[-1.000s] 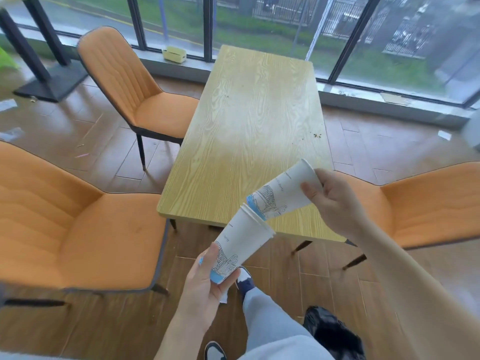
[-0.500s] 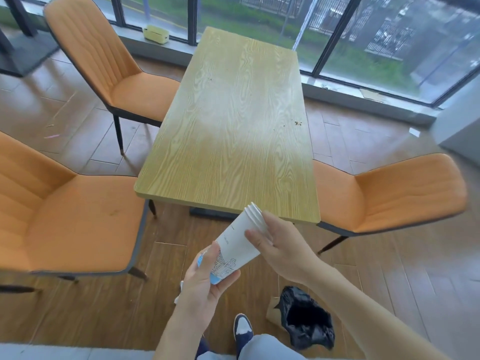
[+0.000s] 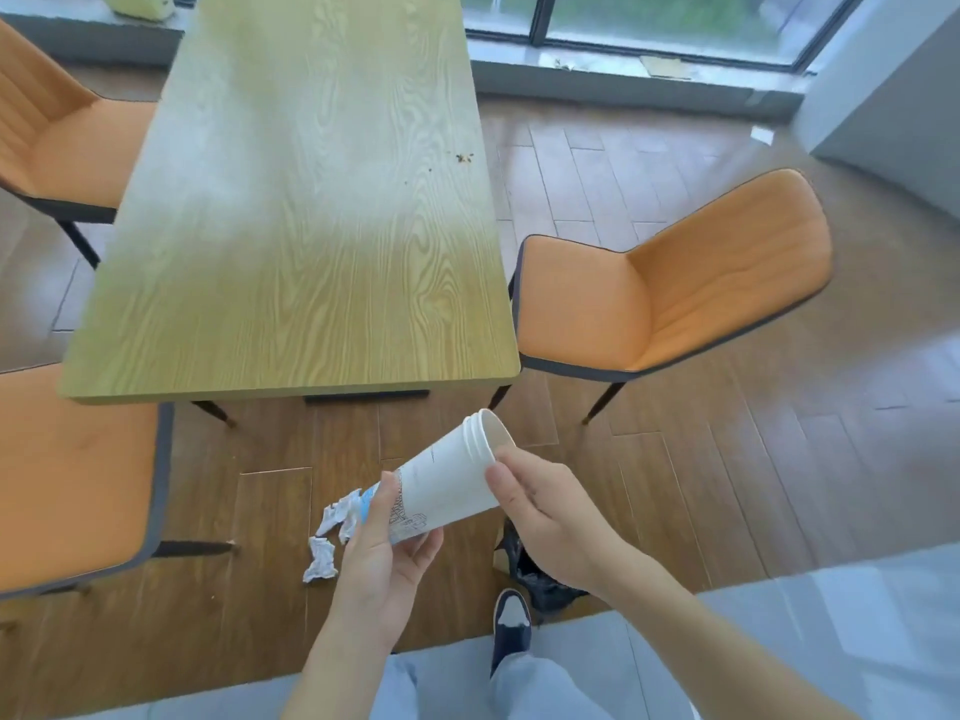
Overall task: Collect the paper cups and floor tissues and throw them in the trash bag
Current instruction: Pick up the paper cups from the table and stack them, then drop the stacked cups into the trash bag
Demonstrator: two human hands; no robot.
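Observation:
A stack of white paper cups (image 3: 451, 483) with a blue sketch print lies tilted, mouth up and to the right. My left hand (image 3: 387, 556) grips the stack at its base. My right hand (image 3: 537, 517) touches the stack's side near the rim, thumb on the cup wall, fingers loosely curled. Crumpled white tissues (image 3: 332, 537) lie on the wooden floor just left of my left hand. A black trash bag (image 3: 535, 576) sits on the floor below my right wrist, mostly hidden by the hand and arm.
A wooden table (image 3: 291, 215) stands ahead, crumbs (image 3: 464, 158) near its right edge. Orange chairs flank it: one at right (image 3: 670, 304), one at near left (image 3: 72, 475), one at far left (image 3: 57, 132). My shoe (image 3: 511, 628) is beside the bag. Paper scraps (image 3: 665, 67) lie by the window.
The cup from my right hand has been nested into the stack in my left. My view has shifted right and down, showing the floor tissues and more of the trash bag.

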